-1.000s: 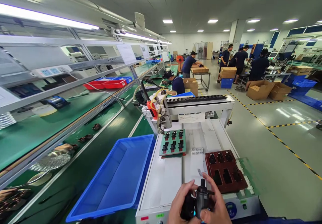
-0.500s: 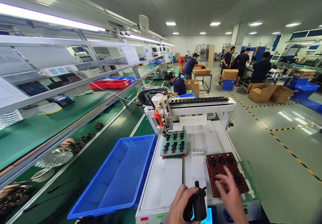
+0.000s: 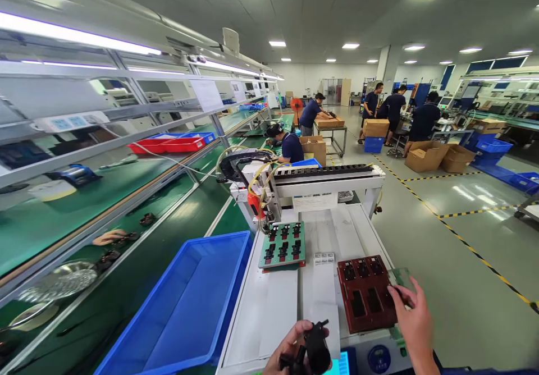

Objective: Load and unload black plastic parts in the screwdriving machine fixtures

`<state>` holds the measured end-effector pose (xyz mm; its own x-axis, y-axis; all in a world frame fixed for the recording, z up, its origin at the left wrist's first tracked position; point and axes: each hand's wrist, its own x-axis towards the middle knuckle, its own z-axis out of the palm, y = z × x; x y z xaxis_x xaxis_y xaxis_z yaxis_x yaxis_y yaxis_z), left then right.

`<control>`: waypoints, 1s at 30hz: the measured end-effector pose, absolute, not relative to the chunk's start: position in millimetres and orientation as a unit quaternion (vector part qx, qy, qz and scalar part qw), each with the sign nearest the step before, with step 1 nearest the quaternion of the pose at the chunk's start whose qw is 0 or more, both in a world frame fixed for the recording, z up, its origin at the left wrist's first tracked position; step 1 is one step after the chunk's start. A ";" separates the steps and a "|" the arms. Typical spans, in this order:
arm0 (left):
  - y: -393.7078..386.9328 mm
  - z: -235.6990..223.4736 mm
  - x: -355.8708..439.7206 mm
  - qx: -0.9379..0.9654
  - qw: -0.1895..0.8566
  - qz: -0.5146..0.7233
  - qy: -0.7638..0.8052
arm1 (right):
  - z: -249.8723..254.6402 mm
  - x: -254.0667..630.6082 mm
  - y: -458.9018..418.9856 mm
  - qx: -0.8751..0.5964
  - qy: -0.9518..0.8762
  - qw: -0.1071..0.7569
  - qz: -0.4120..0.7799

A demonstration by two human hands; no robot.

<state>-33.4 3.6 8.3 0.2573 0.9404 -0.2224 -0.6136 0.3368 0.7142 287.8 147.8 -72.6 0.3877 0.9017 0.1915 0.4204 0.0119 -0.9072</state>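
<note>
My left hand (image 3: 287, 346), at the bottom centre, is closed around black plastic parts (image 3: 316, 348), each with a round body and a thin stub. Over the right edge of a dark red fixture (image 3: 351, 320) is my right hand (image 3: 415, 313), thumb and forefinger pinching a small black part (image 3: 405, 303) that the fingers partly hide. Black parts (image 3: 362, 268) sit in the fixture's back row. Two front-row slots (image 3: 365, 301) show no part in them. On the machine bed, a green fixture (image 3: 281, 258) carries several black parts in two rows.
A gantry machine (image 3: 328, 178) with an orange-red tool head (image 3: 255, 205) spans the white bed (image 3: 278, 307). Left of it lies a blue bin (image 3: 185, 302) beside the green conveyor (image 3: 168, 218). Several people work farther back, near cardboard boxes (image 3: 421, 159).
My right hand has moved right across the red fixture and now pinches a part at its edge. My left hand has shifted left and lower, its parts turned. The view has swung slightly right.
</note>
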 end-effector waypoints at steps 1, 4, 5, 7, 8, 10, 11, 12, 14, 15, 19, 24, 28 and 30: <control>4.4 5.6 -33.0 0.262 0.747 0.522 0.318 | -54.9 281.2 144.2 -0.649 -0.474 0.519 0.291; 8.9 -0.6 -26.6 0.285 0.724 0.522 0.351 | -13.2 255.4 133.1 -0.577 -0.411 0.531 0.465; 11.0 -1.3 -22.7 0.294 0.714 0.516 0.370 | -3.7 245.6 129.1 -0.550 -0.397 0.537 0.502; 15.2 -0.7 -12.9 0.315 0.697 0.506 0.398 | 9.9 226.2 120.3 -0.508 -0.379 0.544 0.551; 17.2 0.2 -7.5 0.324 0.690 0.504 0.406 | 14.7 217.1 115.8 -0.492 -0.373 0.544 0.568; 20.0 1.2 2.1 0.336 0.680 0.503 0.413 | 22.0 201.1 106.7 -0.460 -0.370 0.529 0.610; 20.5 0.8 5.7 0.336 0.678 0.506 0.414 | 24.7 194.6 102.3 -0.443 -0.369 0.519 0.631; 20.4 -0.2 8.0 0.331 0.677 0.511 0.413 | 26.7 189.1 98.2 -0.426 -0.370 0.508 0.651; 18.1 -4.4 8.9 0.312 0.677 0.524 0.411 | 28.8 181.4 90.5 -0.400 -0.379 0.486 0.678; 16.3 -7.1 7.9 0.302 0.676 0.532 0.410 | 28.9 179.0 87.1 -0.394 -0.388 0.478 0.683; 9.5 -16.0 1.8 0.323 0.643 0.533 0.444 | 28.2 176.2 74.4 -0.411 -0.455 0.476 0.631; 10.6 -11.0 0.3 0.415 0.436 0.594 0.535 | 34.1 175.3 59.6 -0.427 -0.467 0.519 0.575; 12.5 -2.6 -0.8 0.442 0.360 0.582 0.580 | 32.5 171.9 52.1 -0.416 -0.483 0.416 0.648; 12.2 -0.2 -1.4 0.453 0.343 0.580 0.584 | 31.6 170.7 50.5 -0.428 -0.521 0.379 0.634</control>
<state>-1.4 12.2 -0.2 -0.3556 0.9262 0.1251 0.1307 -0.0833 0.9879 170.7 50.5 31.6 -0.3468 0.9264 -0.1465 -0.0345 -0.1687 -0.9851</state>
